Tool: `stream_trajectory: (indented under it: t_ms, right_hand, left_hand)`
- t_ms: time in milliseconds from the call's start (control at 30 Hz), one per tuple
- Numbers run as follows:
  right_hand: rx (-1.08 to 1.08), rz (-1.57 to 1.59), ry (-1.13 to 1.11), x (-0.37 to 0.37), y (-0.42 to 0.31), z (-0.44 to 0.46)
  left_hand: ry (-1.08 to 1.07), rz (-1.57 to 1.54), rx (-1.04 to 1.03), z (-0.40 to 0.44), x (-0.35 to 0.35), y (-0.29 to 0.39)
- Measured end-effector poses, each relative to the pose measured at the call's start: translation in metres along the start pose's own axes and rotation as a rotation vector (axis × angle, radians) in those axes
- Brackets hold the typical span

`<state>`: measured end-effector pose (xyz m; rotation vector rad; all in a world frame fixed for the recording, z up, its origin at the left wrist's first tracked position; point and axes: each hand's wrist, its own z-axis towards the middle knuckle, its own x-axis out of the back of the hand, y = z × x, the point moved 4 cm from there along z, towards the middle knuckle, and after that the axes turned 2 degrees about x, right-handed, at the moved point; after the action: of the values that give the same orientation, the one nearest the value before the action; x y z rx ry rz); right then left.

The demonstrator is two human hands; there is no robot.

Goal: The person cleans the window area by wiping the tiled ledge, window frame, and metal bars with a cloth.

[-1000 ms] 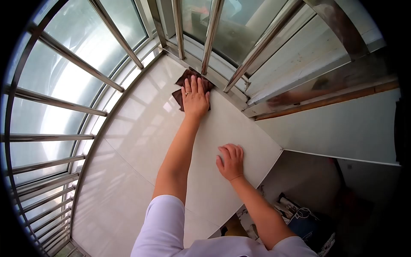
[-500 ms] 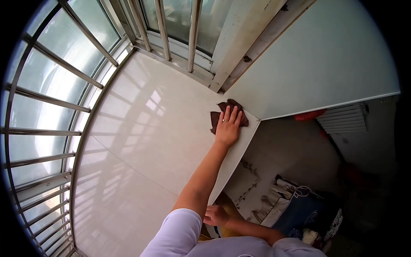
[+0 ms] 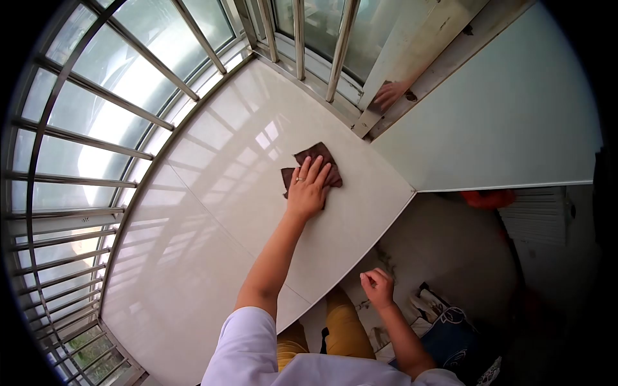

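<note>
Cloth (image 3: 315, 150) lies under left hand (image 3: 307, 192); blue fabric (image 3: 445, 342) bears white pattern (image 3: 454, 314).

Left arm (image 3: 265, 273) is stretched way out in front, only a slight bend at the elbow, with the forearm angling a bit to the right. Left hand (image 3: 309, 186) is palm down and pretty flat, fingers a little spread and pointing forward. Right arm (image 3: 405, 338) is a whole different story: elbow bent, kept in close to the body, forearm aimed forward. Right hand (image 3: 378, 287) is loosely curled, thumb near the fingers, well apart from the left one.
</note>
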<state>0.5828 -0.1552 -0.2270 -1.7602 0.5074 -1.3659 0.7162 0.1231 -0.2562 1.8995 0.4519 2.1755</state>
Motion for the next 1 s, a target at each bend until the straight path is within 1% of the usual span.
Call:
stream_trajectory:
  t_ms: [100, 133, 167, 233, 300, 333, 400, 433, 500, 533, 600, 633, 700, 767, 833, 900, 933, 1000]
  right_hand:
    - [0.135, 0.01, 0.094, 0.015, -0.013, 0.045]
    - [0.192, -0.023, 0.16, 0.017, -0.014, 0.062]
    - [0.25, -0.053, 0.225, 0.017, -0.012, 0.08]
    - [0.215, -0.154, 0.311, 0.012, -0.005, 0.119]
    - [0.158, -0.348, 0.37, -0.007, 0.015, 0.151]
    - [0.163, -0.343, 0.369, -0.015, 0.016, 0.155]
    - [0.086, -0.606, 0.4, -0.03, 0.014, 0.161]
    - [0.083, -0.612, 0.393, -0.031, 0.016, 0.161]
    - [0.085, -0.549, 0.366, -0.027, 0.019, 0.16]
    - [0.088, -0.56, 0.37, -0.027, 0.019, 0.161]
    - [0.068, -0.57, 0.358, -0.028, 0.019, 0.161]
    - [0.066, -0.585, 0.355, -0.028, 0.02, 0.162]
    - [0.053, -0.591, 0.33, -0.028, 0.022, 0.162]
    - [0.034, -0.602, 0.326, -0.028, 0.023, 0.164]
    - [0.046, -0.618, 0.355, -0.03, 0.019, 0.163]
    - [0.051, -0.618, 0.362, -0.03, 0.016, 0.165]
    - [0.058, -0.622, 0.365, -0.03, 0.015, 0.164]
    - [0.071, -0.624, 0.371, -0.03, 0.017, 0.163]
  left_hand:
    - [0.142, 0.15, 0.305, -0.012, 0.031, -0.086]
    - [0.181, 0.174, 0.413, -0.021, 0.04, -0.111]
    - [0.267, 0.201, 0.449, -0.032, 0.045, -0.132]
    - [0.367, 0.202, 0.513, -0.047, 0.052, -0.142]
    - [0.41, 0.192, 0.486, -0.049, 0.045, -0.121]
    - [0.409, 0.192, 0.397, -0.047, 0.041, -0.097]
    - [0.296, 0.092, 0.22, -0.033, 0.027, -0.048]
    - [0.273, -0.017, 0.152, -0.021, 0.016, -0.028]
    - [0.33, -0.277, 0.124, 0.004, -0.002, 0.014]
    - [0.381, -0.328, 0.072, 0.018, -0.007, 0.035]
    - [0.45, -0.433, 0.045, 0.048, -0.009, 0.073]
    - [0.44, -0.45, 0.036, 0.062, -0.016, 0.083]
    - [0.306, -0.302, -0.02, 0.086, -0.041, 0.089]
    - [0.286, -0.292, -0.006, 0.085, -0.049, 0.09]
    - [0.255, -0.27, 0.005, 0.086, -0.041, 0.09]
    - [0.119, -0.279, 0.061, 0.098, -0.039, 0.087]
    - [0.118, -0.28, 0.058, 0.104, -0.041, 0.084]
    - [-0.012, -0.236, 0.076, 0.111, -0.046, 0.081]
